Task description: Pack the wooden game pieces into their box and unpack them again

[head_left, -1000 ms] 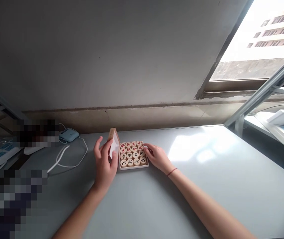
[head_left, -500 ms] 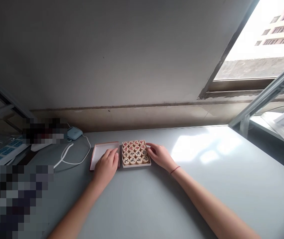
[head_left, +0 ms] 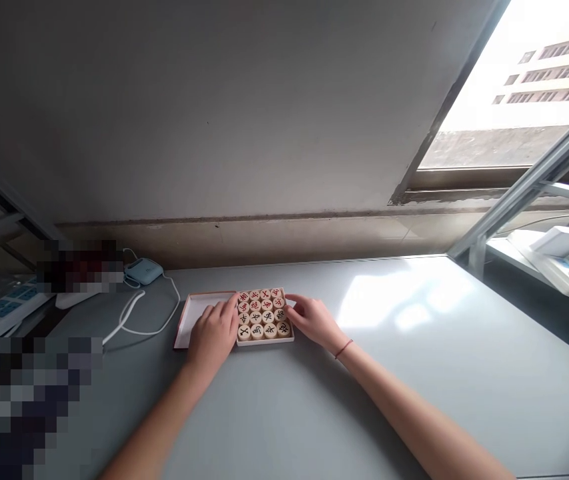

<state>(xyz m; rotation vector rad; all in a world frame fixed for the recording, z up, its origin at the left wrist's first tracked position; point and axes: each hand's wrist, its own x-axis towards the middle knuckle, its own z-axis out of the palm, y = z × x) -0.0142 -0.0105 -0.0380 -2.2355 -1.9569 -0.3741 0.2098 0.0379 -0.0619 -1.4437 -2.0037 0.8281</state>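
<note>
Lid [head_left: 197,308], upright one second ago, now flat on table [head_left: 264,413], left of tray [head_left: 265,343], apparently touching; pieces [head_left: 256,319] accessible. Left hand [head_left: 213,333] over lid, reaching tray's edge; grip unclear. Right hand [head_left: 315,321] at opposite edge, thumb and finger narrowly parted.

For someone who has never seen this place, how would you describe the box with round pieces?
On the grey table, look toward the wall. There, between the left hand and the right hand, lies the open box. Unlike the lid beside it, it holds round pieces marked in red or black.
</note>
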